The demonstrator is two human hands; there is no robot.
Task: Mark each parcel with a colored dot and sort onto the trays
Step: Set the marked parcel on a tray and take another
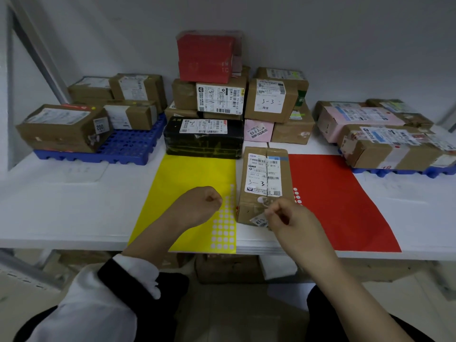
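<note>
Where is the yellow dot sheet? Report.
Head view: the yellow dot sheet lies at the front edge of the table, beneath the left hand, with the nearest brown parcel just right of it.

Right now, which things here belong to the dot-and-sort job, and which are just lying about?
Job: brown parcel, yellow dot sheet, red dot sheet, left blue tray, right blue tray, stacked parcels.
Lying about: white sheet, box under table.
</note>
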